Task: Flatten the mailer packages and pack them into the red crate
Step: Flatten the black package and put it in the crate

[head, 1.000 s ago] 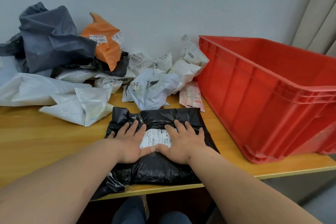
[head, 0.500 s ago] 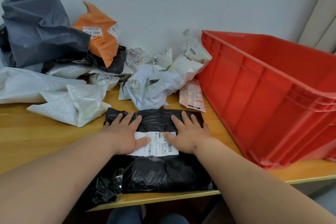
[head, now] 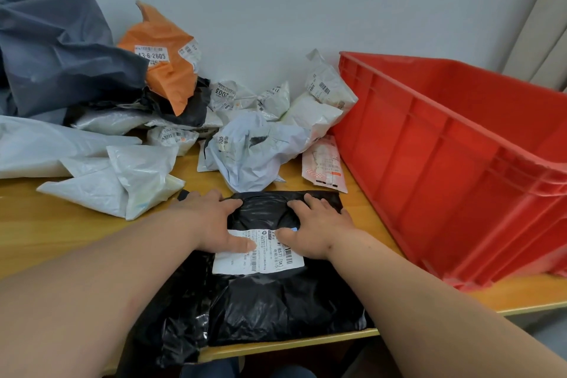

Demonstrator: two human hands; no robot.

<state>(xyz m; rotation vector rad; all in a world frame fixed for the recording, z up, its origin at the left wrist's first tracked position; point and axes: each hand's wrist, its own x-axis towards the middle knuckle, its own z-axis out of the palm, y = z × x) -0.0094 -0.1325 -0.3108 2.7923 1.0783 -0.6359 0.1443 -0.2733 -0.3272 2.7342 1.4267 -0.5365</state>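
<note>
A black plastic mailer (head: 264, 301) with a white shipping label (head: 260, 258) lies flat on the wooden table's front edge, its near left corner hanging over. My left hand (head: 211, 221) presses flat on the mailer's far left part, fingers spread, thumb on the label. On the far right part lies my right hand (head: 319, 224), also flat with straight fingers. The red crate (head: 460, 169) stands to the right, an arm's width from the mailer; the part of its inside that shows holds nothing.
Crumpled mailers are heaped behind: a grey one (head: 61, 52), an orange one (head: 165, 61), several white ones (head: 129, 181) and a pale blue one (head: 254, 150). A small pink-printed packet (head: 323, 166) lies beside the crate. The wooden table (head: 40, 230) meets a wall behind.
Both hands slid away from me across the black mailer toward its far edge and moved apart, uncovering more of the label. The mailer lies flatter.
</note>
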